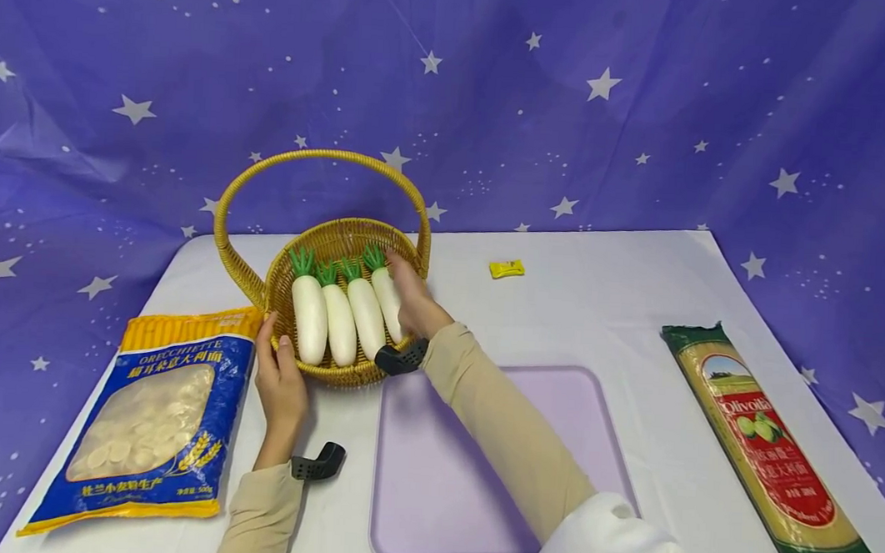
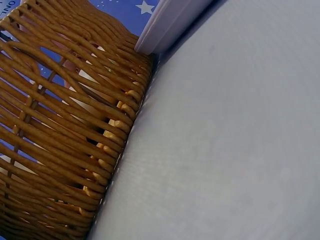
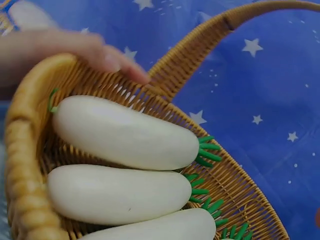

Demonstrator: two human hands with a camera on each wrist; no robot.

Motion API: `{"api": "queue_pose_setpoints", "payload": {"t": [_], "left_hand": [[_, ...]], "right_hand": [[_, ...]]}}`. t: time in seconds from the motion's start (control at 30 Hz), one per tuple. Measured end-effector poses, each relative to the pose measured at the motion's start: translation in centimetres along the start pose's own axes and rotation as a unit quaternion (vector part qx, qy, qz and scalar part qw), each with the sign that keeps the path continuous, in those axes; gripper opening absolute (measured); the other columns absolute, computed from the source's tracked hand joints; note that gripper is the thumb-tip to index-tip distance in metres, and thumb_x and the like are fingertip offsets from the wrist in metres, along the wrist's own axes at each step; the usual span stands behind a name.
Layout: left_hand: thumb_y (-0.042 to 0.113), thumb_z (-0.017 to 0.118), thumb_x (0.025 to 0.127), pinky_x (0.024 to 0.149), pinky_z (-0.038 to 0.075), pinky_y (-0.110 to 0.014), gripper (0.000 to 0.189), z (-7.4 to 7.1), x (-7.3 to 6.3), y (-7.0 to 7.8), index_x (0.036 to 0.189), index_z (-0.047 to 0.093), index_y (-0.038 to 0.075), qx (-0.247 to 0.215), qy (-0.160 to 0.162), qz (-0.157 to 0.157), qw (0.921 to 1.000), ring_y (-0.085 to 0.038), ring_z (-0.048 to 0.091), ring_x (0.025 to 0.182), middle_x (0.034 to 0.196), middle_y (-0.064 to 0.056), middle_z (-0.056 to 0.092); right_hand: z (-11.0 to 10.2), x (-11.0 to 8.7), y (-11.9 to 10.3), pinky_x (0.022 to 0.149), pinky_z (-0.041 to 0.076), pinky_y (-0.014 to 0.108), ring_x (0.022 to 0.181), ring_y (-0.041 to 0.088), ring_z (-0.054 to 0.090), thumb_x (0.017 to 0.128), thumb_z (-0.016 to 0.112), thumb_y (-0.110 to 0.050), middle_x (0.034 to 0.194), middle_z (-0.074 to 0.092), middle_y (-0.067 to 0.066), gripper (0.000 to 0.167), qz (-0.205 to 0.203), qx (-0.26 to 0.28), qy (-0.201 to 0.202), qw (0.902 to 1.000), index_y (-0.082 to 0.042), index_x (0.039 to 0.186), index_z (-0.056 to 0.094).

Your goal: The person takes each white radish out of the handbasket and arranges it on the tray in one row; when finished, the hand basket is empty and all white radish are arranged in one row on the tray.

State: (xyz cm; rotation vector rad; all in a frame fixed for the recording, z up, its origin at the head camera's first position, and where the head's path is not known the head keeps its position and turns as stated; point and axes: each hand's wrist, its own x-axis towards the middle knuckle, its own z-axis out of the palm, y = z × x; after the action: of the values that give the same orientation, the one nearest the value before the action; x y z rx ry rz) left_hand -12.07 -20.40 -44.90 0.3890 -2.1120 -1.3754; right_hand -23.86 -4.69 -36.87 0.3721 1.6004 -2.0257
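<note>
A wicker basket (image 1: 350,378) with a tall looped handle holds several white radishes (image 1: 309,320) with green tops, side by side. My left hand (image 1: 283,381) rests against the basket's left side, its visible fingers fairly straight along the rim. In the right wrist view the left hand (image 3: 80,52) lies beyond the rim, above the nearest white radish (image 3: 125,132). My right hand (image 1: 414,300) reaches into the basket's right side, over the rightmost radish (image 1: 385,297) and partly covering it. Its grip on that radish is hidden. The left wrist view shows the basket's woven wall (image 2: 65,125), with no hand visible.
A blue and yellow orecchiette bag (image 1: 157,420) lies left of the basket. Below my right forearm is a lilac tray (image 1: 431,485). A small yellow packet (image 1: 506,269) lies behind, and a spaghetti pack (image 1: 774,453) at the right. Starry purple cloth (image 1: 496,104) hangs behind the table.
</note>
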Motion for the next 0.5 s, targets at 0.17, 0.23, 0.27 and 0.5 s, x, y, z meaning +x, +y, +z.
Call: {"api": "queue_pose_setpoints", "payload": {"t": [0.17, 0.23, 0.27, 0.5], "left_hand": [[0.029, 0.035, 0.097, 0.111, 0.023, -0.04, 0.041, -0.09, -0.09, -0.05, 0.137, 0.037, 0.023, -0.005, -0.001, -0.002, 1.0, -0.019, 0.03, 0.134, 0.144, 0.0, 0.036], [0.028, 0.035, 0.097, 0.111, 0.023, -0.039, 0.041, -0.07, -0.11, -0.07, 0.137, 0.037, 0.023, -0.006, -0.004, -0.003, 1.0, -0.018, 0.029, 0.135, 0.144, 0.001, 0.036], [0.029, 0.035, 0.097, 0.111, 0.023, -0.039, 0.041, -0.05, -0.11, -0.06, 0.138, 0.037, 0.023, -0.005, -0.005, -0.004, 1.0, -0.017, 0.029, 0.135, 0.144, 0.001, 0.036], [0.032, 0.035, 0.096, 0.111, 0.025, -0.04, 0.042, -0.12, 0.06, -0.03, 0.137, 0.037, 0.024, 0.003, -0.006, -0.004, 1.0, -0.015, 0.03, 0.134, 0.144, 0.003, 0.036]], "right_hand": [[0.03, -0.27, 0.23, 0.111, 0.008, 0.056, 0.14, 0.024, 0.015, 0.092, 0.036, -0.047, 0.151, 0.022, 0.002, 0.055, -0.005, -0.053, -0.012, 0.9985, -0.02, 0.14, 0.035], [0.02, -0.33, 0.28, 0.111, 0.01, 0.054, 0.139, 0.024, 0.017, 0.093, 0.037, -0.045, 0.15, 0.023, 0.002, 0.052, -0.005, -0.063, -0.012, 0.9979, -0.02, 0.138, 0.038], [0.02, -0.35, 0.28, 0.112, 0.013, 0.051, 0.138, 0.024, 0.02, 0.093, 0.037, -0.044, 0.15, 0.025, 0.003, 0.051, -0.005, -0.064, -0.011, 0.9979, -0.018, 0.137, 0.041], [0.12, -0.24, 0.12, 0.11, 0.023, 0.042, 0.132, 0.023, 0.031, 0.092, 0.036, -0.049, 0.145, 0.031, 0.003, 0.054, 0.012, -0.047, -0.01, 0.9988, -0.012, 0.127, 0.052]]}}
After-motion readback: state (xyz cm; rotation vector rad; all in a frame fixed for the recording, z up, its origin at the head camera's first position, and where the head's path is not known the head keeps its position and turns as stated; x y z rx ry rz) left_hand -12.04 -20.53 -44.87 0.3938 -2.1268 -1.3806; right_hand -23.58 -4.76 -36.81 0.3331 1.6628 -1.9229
